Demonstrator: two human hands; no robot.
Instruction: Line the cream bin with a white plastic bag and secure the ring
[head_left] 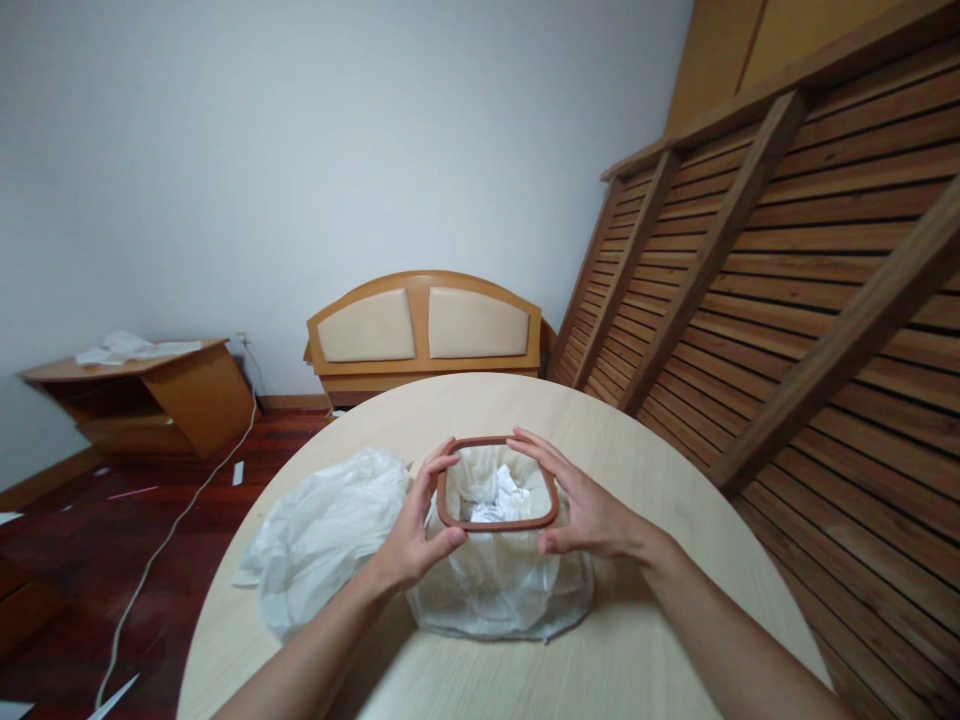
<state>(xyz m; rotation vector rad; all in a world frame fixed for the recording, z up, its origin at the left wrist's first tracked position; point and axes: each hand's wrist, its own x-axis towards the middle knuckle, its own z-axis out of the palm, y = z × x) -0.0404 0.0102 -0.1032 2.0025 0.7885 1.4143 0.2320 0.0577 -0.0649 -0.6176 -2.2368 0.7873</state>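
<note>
Brown frame cupped at sides: left hand, right hand

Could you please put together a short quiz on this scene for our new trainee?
1. Which colour is the frame between the left hand and the right hand?
A. Blue
B. Brown
C. Green
2. True or false: crumpled white plastic lies on the table, to the left of the frame.
3. How many pale panels does the headboard beyond the table show?

Key: 1. B; 2. True; 3. Two.
</note>
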